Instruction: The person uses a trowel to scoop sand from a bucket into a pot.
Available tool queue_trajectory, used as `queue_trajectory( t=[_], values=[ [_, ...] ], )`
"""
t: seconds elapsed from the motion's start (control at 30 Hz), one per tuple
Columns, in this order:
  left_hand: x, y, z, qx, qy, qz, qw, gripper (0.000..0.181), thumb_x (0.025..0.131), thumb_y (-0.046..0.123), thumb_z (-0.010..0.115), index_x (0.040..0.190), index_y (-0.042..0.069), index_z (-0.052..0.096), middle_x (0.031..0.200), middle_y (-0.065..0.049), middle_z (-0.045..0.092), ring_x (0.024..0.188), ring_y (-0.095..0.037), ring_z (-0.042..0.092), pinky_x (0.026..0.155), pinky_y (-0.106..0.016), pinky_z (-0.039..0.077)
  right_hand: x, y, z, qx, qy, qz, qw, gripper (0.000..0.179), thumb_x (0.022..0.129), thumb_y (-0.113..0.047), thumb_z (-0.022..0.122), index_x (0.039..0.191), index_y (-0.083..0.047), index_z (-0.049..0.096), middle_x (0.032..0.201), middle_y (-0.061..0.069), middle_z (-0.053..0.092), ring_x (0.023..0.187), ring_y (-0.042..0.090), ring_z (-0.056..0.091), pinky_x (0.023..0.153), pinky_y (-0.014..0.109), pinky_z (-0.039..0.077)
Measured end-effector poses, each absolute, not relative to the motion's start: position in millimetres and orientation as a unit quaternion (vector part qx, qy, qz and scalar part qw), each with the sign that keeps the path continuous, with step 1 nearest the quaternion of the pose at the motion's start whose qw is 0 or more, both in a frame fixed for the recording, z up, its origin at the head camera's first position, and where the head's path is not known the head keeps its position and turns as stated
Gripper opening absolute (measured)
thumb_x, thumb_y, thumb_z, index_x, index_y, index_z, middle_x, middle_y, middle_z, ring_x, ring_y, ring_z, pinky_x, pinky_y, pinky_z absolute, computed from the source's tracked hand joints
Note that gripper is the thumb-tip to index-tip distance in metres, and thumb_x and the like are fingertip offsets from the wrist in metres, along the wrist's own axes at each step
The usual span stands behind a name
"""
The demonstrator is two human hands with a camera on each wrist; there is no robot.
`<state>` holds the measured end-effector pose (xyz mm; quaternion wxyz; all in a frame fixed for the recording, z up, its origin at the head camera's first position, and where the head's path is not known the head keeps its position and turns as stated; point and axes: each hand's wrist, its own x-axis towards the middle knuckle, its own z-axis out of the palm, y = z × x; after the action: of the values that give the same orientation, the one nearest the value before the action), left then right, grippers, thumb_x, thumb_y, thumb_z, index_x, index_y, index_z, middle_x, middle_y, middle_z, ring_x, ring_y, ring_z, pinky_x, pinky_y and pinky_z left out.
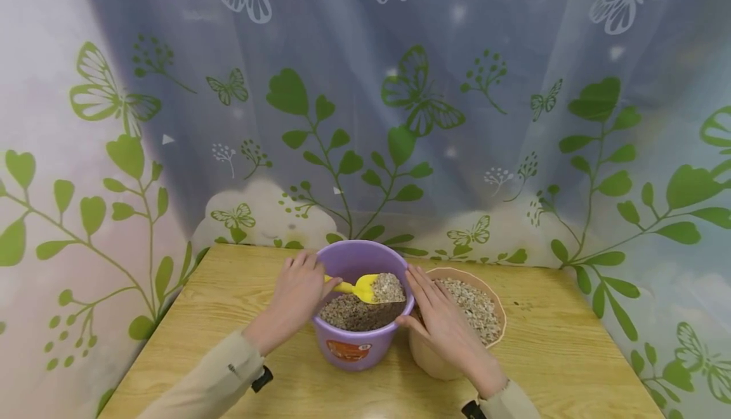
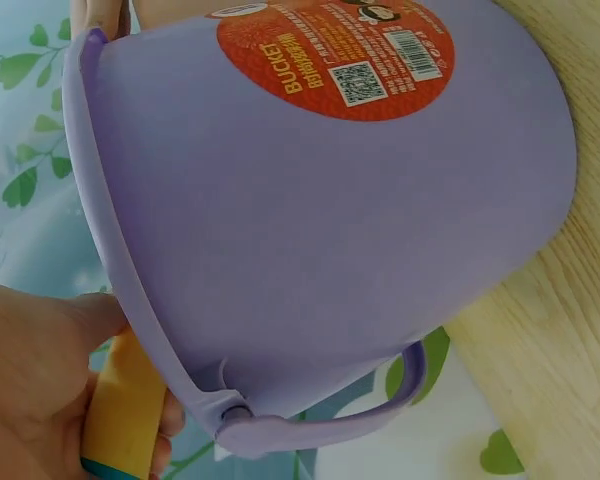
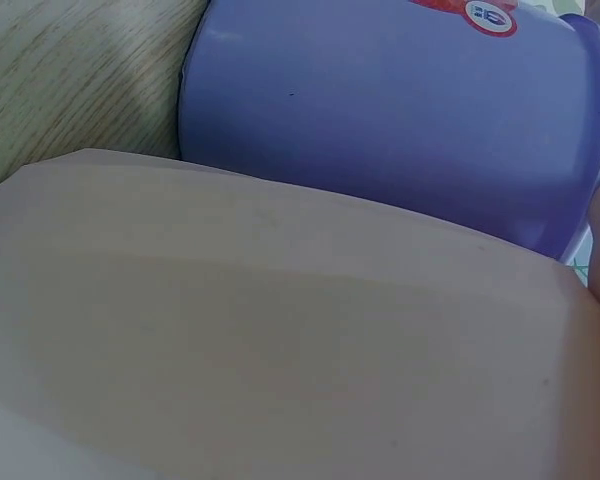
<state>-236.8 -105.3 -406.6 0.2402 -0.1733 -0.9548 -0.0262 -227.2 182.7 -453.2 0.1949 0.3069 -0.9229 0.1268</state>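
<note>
My left hand grips the handle of a small yellow shovel over the purple bucket. A heap of pale, grainy pebble-like material fills the shovel's blade, which is inside the bucket's mouth. Darker brown grains lie lower in the bucket. In the left wrist view the shovel's handle is orange-yellow with a teal end, held beside the bucket's rim. My right hand rests with straight fingers on the bucket's right rim, and its palm passes over the beige pot.
The beige pot stands close against the bucket's right side and contains pale grains. Both stand on a wooden table. A curtain printed with leaves and butterflies hangs behind and along the sides. The bucket's handle hangs at its side.
</note>
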Motion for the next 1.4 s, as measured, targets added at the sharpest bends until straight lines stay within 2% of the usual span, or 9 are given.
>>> queue_trajectory(
  t=[0.17,0.5,0.73,0.97,1.13,1.27,1.4],
  values=[
    [-230.9,-110.1,-407.8,-0.181,-0.947,-0.026,0.265,0.043,0.094,0.043,0.069,0.08,0.003,0.064,0.101,-0.014,0.068,0.098,-0.029,0.057,0.077,-0.037,0.042,-226.8,182.3,-454.0,0.304,-0.924,0.127,0.193,0.084,0.1,-0.059,0.047,0.157,-0.001,0.03,0.165,0.014,0.024,0.15,0.032,0.028,0.115,0.056,0.031],
    [-225.1,-120.4,-410.9,-0.172,-0.943,-0.013,0.284,0.043,0.093,0.043,0.071,0.081,0.002,0.066,0.091,-0.011,0.065,0.091,-0.027,0.055,0.074,-0.036,0.041,-227.0,182.4,-455.2,0.305,-0.924,0.128,0.194,0.083,0.1,-0.059,0.046,0.157,0.0,0.03,0.165,0.014,0.024,0.15,0.033,0.028,0.115,0.056,0.031],
    [-224.7,-125.6,-411.8,-0.174,-0.941,-0.016,0.289,0.044,0.093,0.042,0.071,0.089,-0.002,0.07,0.09,-0.011,0.064,0.088,-0.026,0.053,0.073,-0.036,0.04,-226.3,183.0,-452.3,0.303,-0.926,0.129,0.184,0.083,0.1,-0.057,0.05,0.157,-0.001,0.03,0.165,0.014,0.023,0.15,0.033,0.028,0.115,0.056,0.03],
    [-224.6,-128.2,-410.6,-0.174,-0.939,-0.018,0.298,0.042,0.092,0.041,0.072,0.082,0.001,0.068,0.086,-0.01,0.064,0.086,-0.026,0.053,0.072,-0.036,0.04,-226.1,185.1,-444.3,0.302,-0.931,0.104,0.177,0.084,0.099,-0.06,0.047,0.156,-0.001,0.033,0.163,0.017,0.028,0.149,0.035,0.031,0.114,0.059,0.031],
    [-226.2,-128.7,-409.8,-0.171,-0.942,-0.027,0.287,0.044,0.093,0.042,0.071,0.081,0.001,0.067,0.086,-0.01,0.063,0.086,-0.026,0.052,0.072,-0.037,0.04,-222.5,202.2,-439.7,0.287,-0.936,0.081,0.189,0.083,0.098,-0.061,0.05,0.155,-0.002,0.035,0.162,0.016,0.033,0.148,0.035,0.034,0.114,0.059,0.031],
    [-227.1,-129.6,-408.8,-0.167,-0.945,-0.035,0.28,0.044,0.094,0.043,0.07,0.083,0.0,0.067,0.087,-0.01,0.064,0.087,-0.026,0.052,0.073,-0.037,0.04,-218.5,226.2,-439.9,0.26,-0.94,0.069,0.21,0.08,0.097,-0.054,0.057,0.154,-0.001,0.038,0.16,0.016,0.037,0.146,0.036,0.036,0.115,0.059,0.027],
    [-227.2,-131.2,-407.0,-0.166,-0.945,-0.043,0.278,0.043,0.094,0.042,0.069,0.088,-0.001,0.07,0.091,-0.011,0.066,0.089,-0.027,0.054,0.074,-0.038,0.041,-212.9,250.8,-439.0,0.223,-0.953,0.086,0.187,0.079,0.097,-0.048,0.061,0.155,-0.002,0.035,0.16,0.018,0.036,0.146,0.038,0.034,0.115,0.063,0.024]
  ],
)
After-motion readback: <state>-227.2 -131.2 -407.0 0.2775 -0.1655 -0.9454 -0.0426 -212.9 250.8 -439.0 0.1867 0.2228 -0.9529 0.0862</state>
